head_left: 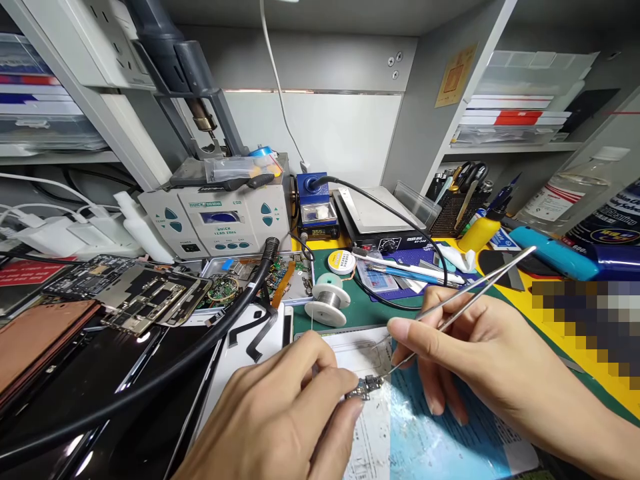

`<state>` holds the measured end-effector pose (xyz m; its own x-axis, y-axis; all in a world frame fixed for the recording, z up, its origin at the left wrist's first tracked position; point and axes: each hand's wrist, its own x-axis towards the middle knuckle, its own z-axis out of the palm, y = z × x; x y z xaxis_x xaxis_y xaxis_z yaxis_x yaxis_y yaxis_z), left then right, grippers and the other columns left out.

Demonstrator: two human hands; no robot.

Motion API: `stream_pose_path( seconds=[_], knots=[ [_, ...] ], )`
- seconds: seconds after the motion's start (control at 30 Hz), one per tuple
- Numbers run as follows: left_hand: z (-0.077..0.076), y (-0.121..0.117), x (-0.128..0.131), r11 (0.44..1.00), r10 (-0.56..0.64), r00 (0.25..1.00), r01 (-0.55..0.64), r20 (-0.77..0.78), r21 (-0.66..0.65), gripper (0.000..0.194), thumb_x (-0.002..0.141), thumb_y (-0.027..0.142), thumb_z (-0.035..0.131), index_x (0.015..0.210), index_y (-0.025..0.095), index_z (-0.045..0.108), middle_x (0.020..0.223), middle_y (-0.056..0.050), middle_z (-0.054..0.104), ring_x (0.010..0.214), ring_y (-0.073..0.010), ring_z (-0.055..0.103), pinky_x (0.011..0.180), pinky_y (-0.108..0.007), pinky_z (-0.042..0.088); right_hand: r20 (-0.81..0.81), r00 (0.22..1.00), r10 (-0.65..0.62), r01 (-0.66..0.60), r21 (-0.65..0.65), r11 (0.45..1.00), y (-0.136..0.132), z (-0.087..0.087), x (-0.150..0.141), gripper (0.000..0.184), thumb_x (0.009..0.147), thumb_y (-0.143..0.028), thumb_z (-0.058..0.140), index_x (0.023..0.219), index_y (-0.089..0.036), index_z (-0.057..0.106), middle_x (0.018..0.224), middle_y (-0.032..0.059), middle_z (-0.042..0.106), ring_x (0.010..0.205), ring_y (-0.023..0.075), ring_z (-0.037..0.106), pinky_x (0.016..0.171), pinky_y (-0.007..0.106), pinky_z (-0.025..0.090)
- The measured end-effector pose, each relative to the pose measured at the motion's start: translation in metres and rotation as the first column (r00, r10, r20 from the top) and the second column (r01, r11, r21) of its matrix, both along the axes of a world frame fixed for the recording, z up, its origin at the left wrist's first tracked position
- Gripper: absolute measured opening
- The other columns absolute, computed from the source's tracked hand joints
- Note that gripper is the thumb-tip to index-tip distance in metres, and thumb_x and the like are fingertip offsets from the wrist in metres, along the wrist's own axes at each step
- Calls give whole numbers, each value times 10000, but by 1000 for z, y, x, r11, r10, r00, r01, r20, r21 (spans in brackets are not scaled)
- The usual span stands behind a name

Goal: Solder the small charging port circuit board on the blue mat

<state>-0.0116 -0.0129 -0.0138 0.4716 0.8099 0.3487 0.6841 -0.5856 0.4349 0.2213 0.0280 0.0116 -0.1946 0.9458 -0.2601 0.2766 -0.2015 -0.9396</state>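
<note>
My left hand (280,413) pinches a tiny dark circuit board (361,389) between thumb and fingertips, low in the middle of the view. My right hand (480,360) grips silver tweezers (465,297), whose long arms rise to the upper right. Their fine tips reach down to the small board's right end. Under both hands lie a white printed sheet (367,427) and a light blue sheet (440,440) on the green mat (370,310).
A solder wire spool (328,301) stands just behind my hands. A hot-air station (220,220), soldering station (316,210) and black hotplate (380,223) line the back. Phone boards (145,297) and a thick black hose (200,347) crowd the left; a tool holder (457,200) and bottles are right.
</note>
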Motion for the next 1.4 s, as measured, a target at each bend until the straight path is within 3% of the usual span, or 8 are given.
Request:
stream_pose_path(
  seconds=[0.3, 0.73, 0.9, 1.13, 1.27, 1.4],
  knots=[
    [1, 1, 1, 1000, 19, 997, -20, 79, 8, 177, 957, 135, 577, 997, 257, 700, 962, -1, 629, 757, -141, 653, 713, -243, 552, -32, 999, -32, 32, -1, 999, -5, 2, -2, 485, 753, -500, 873, 545, -198, 555, 394, 4, 624, 289, 81, 425, 323, 180, 301],
    [0, -1, 2, 998, 29, 996, -34, 84, 50, 152, 965, 142, 571, 882, 234, 659, 858, 6, 608, 702, -129, 637, 667, -225, 529, 2, 1000, -29, 29, 7, 1000, -5, 8, -6, 496, 729, -498, 896, 475, -198, 594, 378, 8, 617, 302, 89, 438, 327, 192, 299],
    [0, -1, 4, 998, 24, 996, -29, 89, 57, 169, 970, 144, 559, 898, 243, 675, 857, 7, 616, 690, -129, 641, 651, -227, 525, -4, 999, -47, 48, 4, 999, -5, 10, -7, 437, 694, -512, 915, 538, -188, 667, 381, 17, 631, 302, 106, 477, 309, 181, 323],
    [0, -2, 3, 997, 31, 997, -36, 70, 61, 180, 977, 148, 553, 910, 244, 689, 860, 1, 626, 696, -138, 651, 647, -234, 529, 12, 1000, -24, 24, 20, 1000, -6, 8, -7, 446, 755, -518, 865, 507, -226, 638, 413, 35, 646, 302, 124, 469, 300, 234, 342],
    [1, -1, 1, 998, 24, 998, -27, 58, 52, 163, 973, 146, 563, 884, 232, 669, 876, -2, 629, 699, -135, 653, 685, -236, 554, 86, 996, -28, 18, 112, 994, -10, 6, -7, 440, 795, -553, 814, 530, -250, 639, 400, 39, 642, 336, 154, 508, 330, 260, 379],
    [4, 0, 1, 999, 9, 998, -11, 64, 41, 184, 981, 146, 547, 890, 234, 681, 869, -2, 623, 706, -138, 656, 684, -239, 560, 171, 983, -65, 8, 316, 949, -13, 5, -8, 468, 859, -543, 741, 499, -263, 636, 411, 36, 621, 371, 181, 563, 321, 275, 384]
  ],
)
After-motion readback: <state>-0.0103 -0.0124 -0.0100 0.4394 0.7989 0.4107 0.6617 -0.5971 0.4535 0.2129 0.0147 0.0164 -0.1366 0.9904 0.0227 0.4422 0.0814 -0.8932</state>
